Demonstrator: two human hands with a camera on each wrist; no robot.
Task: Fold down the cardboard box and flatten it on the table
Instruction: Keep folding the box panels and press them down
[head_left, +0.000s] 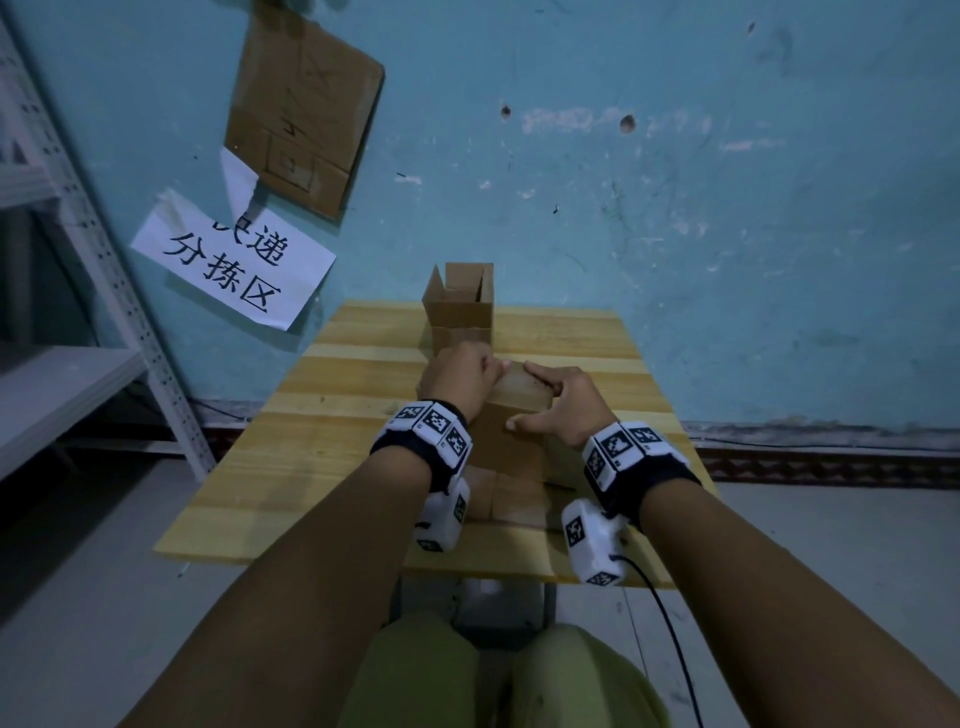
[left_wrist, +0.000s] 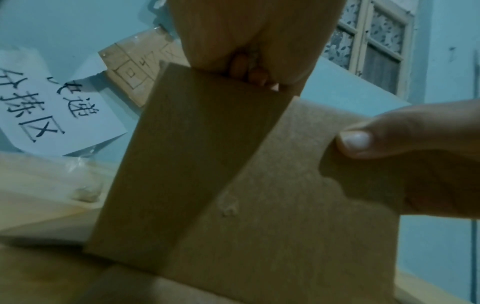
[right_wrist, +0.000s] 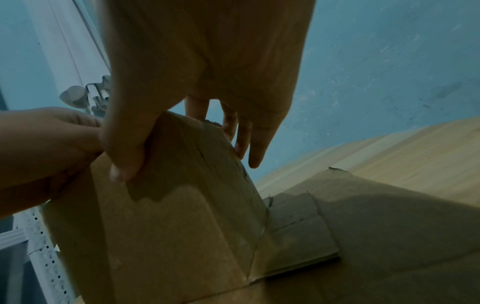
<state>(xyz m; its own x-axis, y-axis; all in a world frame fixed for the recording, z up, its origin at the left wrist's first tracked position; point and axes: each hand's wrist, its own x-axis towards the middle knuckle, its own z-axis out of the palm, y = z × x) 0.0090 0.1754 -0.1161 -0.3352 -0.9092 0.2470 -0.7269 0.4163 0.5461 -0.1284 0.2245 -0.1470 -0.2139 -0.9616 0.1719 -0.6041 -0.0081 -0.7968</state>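
Observation:
A brown cardboard box (head_left: 498, 447) stands upright in the middle of the wooden table (head_left: 322, 441), its lower flaps spread flat toward me. My left hand (head_left: 460, 376) grips the box's top left edge, with the fingers (left_wrist: 249, 72) curled over the panel. On the top right corner, my right hand (head_left: 558, 402) holds the box with the thumb (right_wrist: 124, 160) on the near panel (right_wrist: 182, 226) and the fingers over the far side. In the left wrist view the box (left_wrist: 259, 185) shows two panels angled at a crease.
A second, open cardboard box (head_left: 460, 306) stands at the table's far edge, just behind my hands. A metal shelf (head_left: 78, 260) is at the left. A paper sign (head_left: 234, 265) and a cardboard sheet (head_left: 306, 114) hang on the blue wall.

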